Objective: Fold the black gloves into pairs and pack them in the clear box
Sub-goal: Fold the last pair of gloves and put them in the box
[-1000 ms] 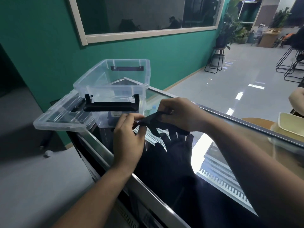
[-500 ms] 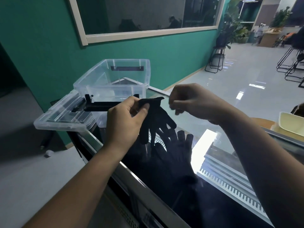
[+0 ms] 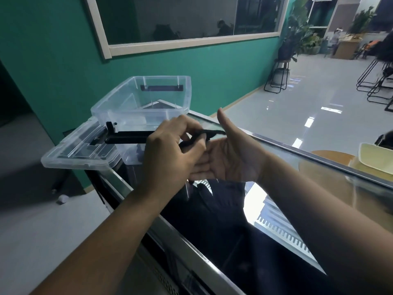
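My left hand (image 3: 170, 154) pinches a black glove (image 3: 209, 133) and holds it just above the glass counter. My right hand (image 3: 231, 154) is flat, palm up and thumb raised, pressed against the left hand's fingers with the glove lying across its fingertips. More black gloves (image 3: 217, 194) lie in a dark pile on the counter directly under both hands. The clear box (image 3: 185, 90) stands open behind the hands at the counter's far left end, with a black handle (image 3: 129, 139) on its near wall. Something dark shows low inside it.
The box's clear lid (image 3: 70, 155) lies beside it and overhangs the counter's left edge. The glass counter (image 3: 319, 188) has a metal rim. A pale tray (image 3: 376, 156) sits on a round wooden table at the right. Floor drops away on the left.
My left hand carried the glove right and higher. My right hand, closed and apart half a second ago, has opened flat and come in under the glove against the left hand.
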